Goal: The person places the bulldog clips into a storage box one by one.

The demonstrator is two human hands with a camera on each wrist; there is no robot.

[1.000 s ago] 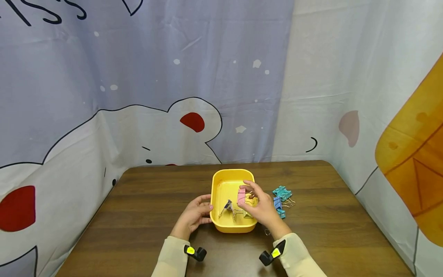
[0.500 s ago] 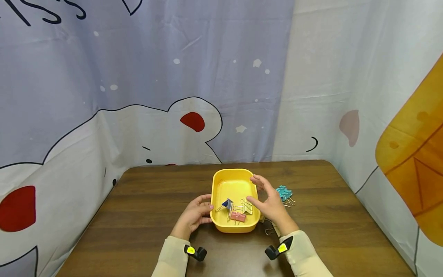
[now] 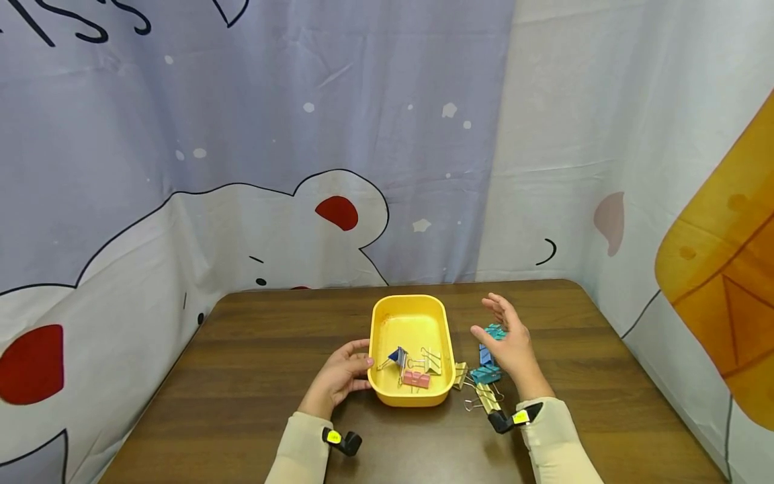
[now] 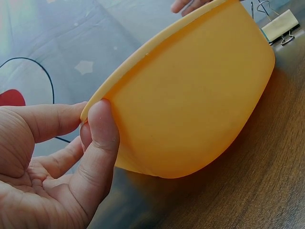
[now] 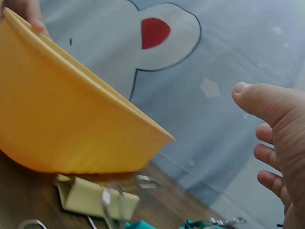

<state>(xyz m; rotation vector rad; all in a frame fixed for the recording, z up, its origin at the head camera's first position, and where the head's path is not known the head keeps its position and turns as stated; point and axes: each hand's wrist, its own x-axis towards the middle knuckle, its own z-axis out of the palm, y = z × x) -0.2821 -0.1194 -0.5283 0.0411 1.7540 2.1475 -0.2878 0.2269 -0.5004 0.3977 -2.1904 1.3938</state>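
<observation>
My left hand [image 3: 340, 378] pinches the left rim of a yellow plastic box [image 3: 411, 403]; the left wrist view shows the thumb and fingers at its edge [image 4: 143, 57]. Inside the box lie a dark blue binder clip [image 3: 397, 356], a pink binder clip [image 3: 416, 380] and a pale yellow binder clip [image 3: 432, 363]. My right hand [image 3: 510, 339] is in the air right of the box, fingers apart, holding nothing. Around and below it are teal binder clips [image 3: 486, 374], a blue binder clip [image 3: 486, 354] and yellow binder clips [image 3: 488, 398], partly hidden by the hand.
The box and clips rest on a brown wood-grain table [image 3: 290, 323]. A yellow binder clip [image 5: 97, 198] lies close against the box's right side. Behind the table hangs a printed curtain [image 3: 423, 168].
The right hand let the pink binder clip go into the box, then moved right, away from the box, to above the loose clips. The left hand and the box have stayed put.
</observation>
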